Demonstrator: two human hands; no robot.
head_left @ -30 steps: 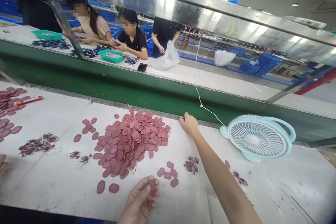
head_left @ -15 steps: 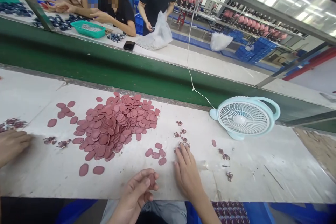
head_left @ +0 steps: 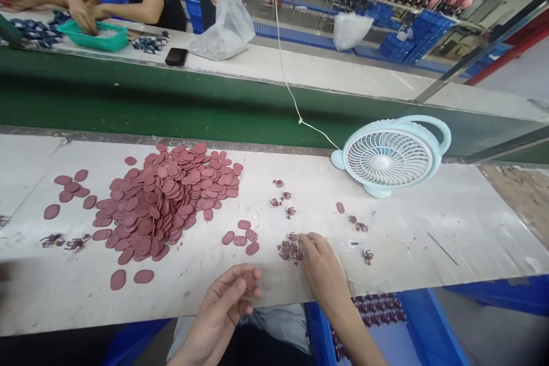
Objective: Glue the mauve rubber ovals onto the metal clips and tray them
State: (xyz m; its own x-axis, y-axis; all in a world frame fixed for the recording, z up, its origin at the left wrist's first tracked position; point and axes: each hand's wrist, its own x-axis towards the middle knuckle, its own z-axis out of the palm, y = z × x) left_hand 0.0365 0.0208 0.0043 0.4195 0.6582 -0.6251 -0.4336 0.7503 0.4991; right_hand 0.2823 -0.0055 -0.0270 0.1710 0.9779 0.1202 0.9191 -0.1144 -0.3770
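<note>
A pale blue fan [head_left: 389,155] stands on the white desk [head_left: 450,223] at about two o'clock, its white cord [head_left: 285,77] running up toward twelve. Behind the desk a green belt [head_left: 128,106] crosses the view. Beyond it, at eleven o'clock, a green tray [head_left: 94,40] sits just beside a black phone [head_left: 176,56] and a clear plastic bag [head_left: 225,26]. Blue crates [head_left: 412,46] are stacked at one o'clock. A blue bin [head_left: 429,331] lies under the desk at five o'clock.

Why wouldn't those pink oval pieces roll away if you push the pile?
The pink oval pieces look thin and flat, so they would probably slide, not roll. They seem light: the left hand pinches one with fingertips. Overlapping ones may slip apart.
</note>
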